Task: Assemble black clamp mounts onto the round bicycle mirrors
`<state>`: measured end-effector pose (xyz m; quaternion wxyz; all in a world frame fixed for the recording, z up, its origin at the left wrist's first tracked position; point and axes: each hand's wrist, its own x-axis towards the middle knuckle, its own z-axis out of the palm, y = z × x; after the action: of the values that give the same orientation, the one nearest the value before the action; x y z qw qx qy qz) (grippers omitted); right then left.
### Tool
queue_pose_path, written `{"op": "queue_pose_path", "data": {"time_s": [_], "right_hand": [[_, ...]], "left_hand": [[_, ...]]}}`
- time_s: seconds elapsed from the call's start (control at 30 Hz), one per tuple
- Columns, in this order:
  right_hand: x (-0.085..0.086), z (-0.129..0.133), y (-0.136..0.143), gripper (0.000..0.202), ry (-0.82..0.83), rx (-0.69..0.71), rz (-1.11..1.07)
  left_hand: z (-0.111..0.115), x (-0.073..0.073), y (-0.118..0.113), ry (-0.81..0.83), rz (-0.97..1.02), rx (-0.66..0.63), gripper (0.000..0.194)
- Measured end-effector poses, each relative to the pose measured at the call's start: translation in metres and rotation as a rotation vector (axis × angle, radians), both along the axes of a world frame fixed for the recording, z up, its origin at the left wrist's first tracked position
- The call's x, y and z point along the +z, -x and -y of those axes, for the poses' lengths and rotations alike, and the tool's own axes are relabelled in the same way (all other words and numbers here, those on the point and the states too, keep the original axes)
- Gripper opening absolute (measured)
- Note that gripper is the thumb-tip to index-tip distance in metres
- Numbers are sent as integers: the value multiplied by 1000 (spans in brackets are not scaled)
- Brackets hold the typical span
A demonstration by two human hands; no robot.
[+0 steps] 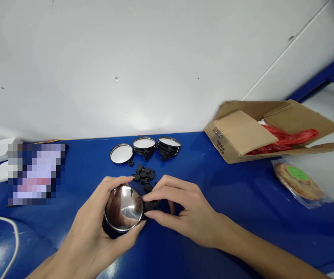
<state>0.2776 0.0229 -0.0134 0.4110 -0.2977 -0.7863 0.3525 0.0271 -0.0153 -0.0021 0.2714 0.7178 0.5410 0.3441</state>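
Note:
A round black-rimmed mirror (pixel 124 208) faces up at me, its glass reflecting fingers and lights. My left hand (pixel 97 221) is wrapped round its left side, with the thumb along the lower rim. At the mirror's right edge, my right hand (pixel 184 209) pinches a small black plastic fitting (pixel 151 205) against the rim. Whether that fitting is joined to the mirror I cannot tell. Just beyond the hands lies a loose cluster of small black plastic parts (pixel 144 174).
Behind the cluster are a single round mirror (pixel 121 154) and two stacks of mirrors, a middle stack (pixel 144 144) and a right stack (pixel 169 144). An open cardboard box (pixel 236 133) holds red plastic; a wrapped round item (pixel 299 180) lies nearby. At left are a blurred screen (pixel 37 172) and white cable (pixel 16 236).

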Motion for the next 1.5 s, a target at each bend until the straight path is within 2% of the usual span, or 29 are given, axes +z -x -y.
{"op": "queue_pose_path", "data": {"time_s": [0.17,0.5,0.67,0.83,1.2,1.5], "right_hand": [[-3,-2,-1,18,-181,-20,81],[-8,3,1,13,-355,-128,134],[-8,1,0,13,-320,-82,129],[-6,-4,-4,15,-255,20,127],[-9,3,1,11,-375,-122,119],[-8,-2,-3,14,-344,-24,131]], "left_hand": [[-1,-2,1,12,-16,1,60],[2,-5,1,104,39,-4,60],[-1,-5,3,148,34,-67,57],[0,-6,5,108,10,-117,58],[0,-7,7,49,-29,-85,62],[0,-6,4,48,14,-131,53]]}}
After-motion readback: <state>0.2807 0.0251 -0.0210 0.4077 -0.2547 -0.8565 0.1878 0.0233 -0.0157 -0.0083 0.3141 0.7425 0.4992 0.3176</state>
